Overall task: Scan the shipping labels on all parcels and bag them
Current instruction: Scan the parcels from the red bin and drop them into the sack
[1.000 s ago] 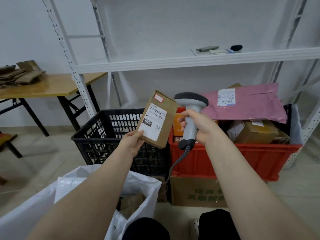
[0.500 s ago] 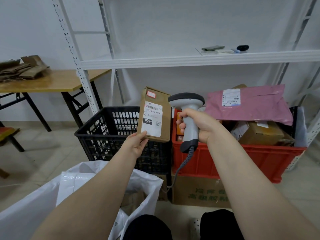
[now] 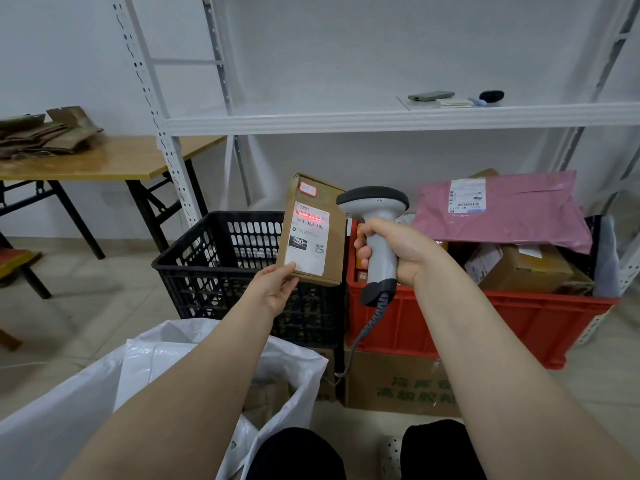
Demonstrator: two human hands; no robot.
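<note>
My left hand (image 3: 275, 285) holds a small brown cardboard parcel (image 3: 334, 244) upright by its lower left corner, its white shipping label (image 3: 307, 242) facing me. A red scan line glows across the label's barcode. My right hand (image 3: 398, 249) grips the grey handheld scanner (image 3: 375, 216) just right of the parcel, its head pointing at the label. Its coiled cable hangs down. A white plastic bag (image 3: 145, 362) gapes open below my left arm. A pink mailer (image 3: 509, 213) and brown boxes (image 3: 530, 268) fill the red crate (image 3: 485, 323).
A black slotted crate (image 3: 214, 265) stands left of the red one, behind the parcel. A cardboard box (image 3: 398, 382) lies under the red crate. A white metal shelf (image 3: 381, 121) runs overhead with small items on it. A wooden table (image 3: 104, 161) stands at the left.
The parcel has turned from tilted to upright and shifted slightly closer to the scanner. A red scan line now lights the barcode.
</note>
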